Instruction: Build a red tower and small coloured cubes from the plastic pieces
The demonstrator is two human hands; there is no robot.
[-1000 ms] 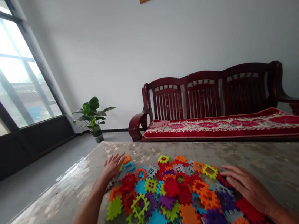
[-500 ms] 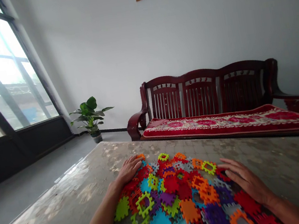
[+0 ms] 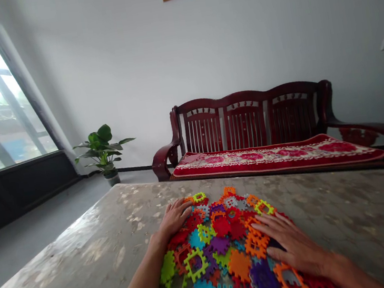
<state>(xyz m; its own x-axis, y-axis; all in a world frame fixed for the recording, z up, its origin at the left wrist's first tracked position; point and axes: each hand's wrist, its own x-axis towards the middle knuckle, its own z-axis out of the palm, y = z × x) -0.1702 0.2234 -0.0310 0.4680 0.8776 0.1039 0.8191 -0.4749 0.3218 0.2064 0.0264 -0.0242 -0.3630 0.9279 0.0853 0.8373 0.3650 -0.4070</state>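
Marbled table [image 3: 86, 256], colourful toothed tiles [image 3: 225, 249] heaped.

1. Plastic tiles [image 3: 225, 249]: flat squares with toothed edges. Red, orange, lime, blue, purple, grey. Some solid, some open frames.
2. All lie loose in one overlapping heap on the surface [image 3: 86, 256].
3. Red tiles [image 3: 189, 223] at the heap's left edge sit under the flat left hand [image 3: 174, 216].
4. Orange tiles [image 3: 255, 245] on the right sit under the spread right hand [image 3: 293, 244].
5. Lime frame tile [image 3: 195, 264] lies flat, near left.
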